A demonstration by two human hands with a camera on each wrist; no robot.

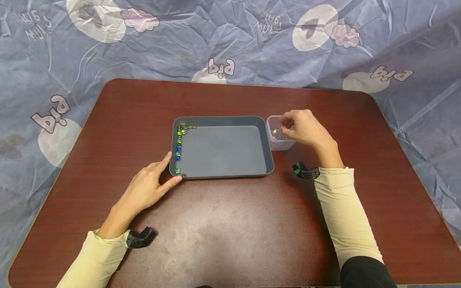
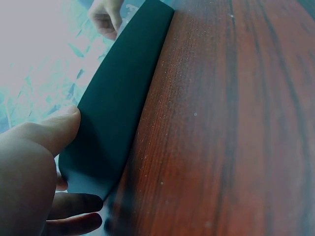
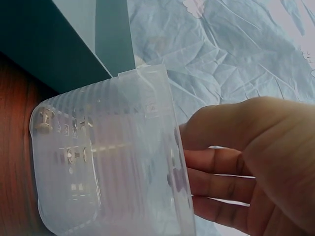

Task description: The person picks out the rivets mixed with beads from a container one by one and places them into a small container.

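A grey rectangular tray (image 1: 227, 152) lies on the table with glass marbles (image 1: 179, 149) in a line along its left side. Small brass-coloured pieces (image 1: 183, 129) sit in its far left corner. My left hand (image 1: 145, 186) touches the near left corner, index finger at the left side and thumb at the front rim. A clear plastic box (image 1: 282, 145) stands against the tray's right side. Over its opening is my right hand (image 1: 304, 127), fingers bent down, thumb and index apart. Through the box wall, several small metallic spool-shaped pieces (image 3: 45, 119) show at the bottom.
The brown wooden table (image 1: 223, 228) extends around the tray and box. Behind it hangs a wrinkled blue printed cloth (image 1: 173, 48). Each wrist wears a black band-mounted device, the left one (image 1: 141, 238) close over the table and the right one (image 1: 305, 172) in front of the box.
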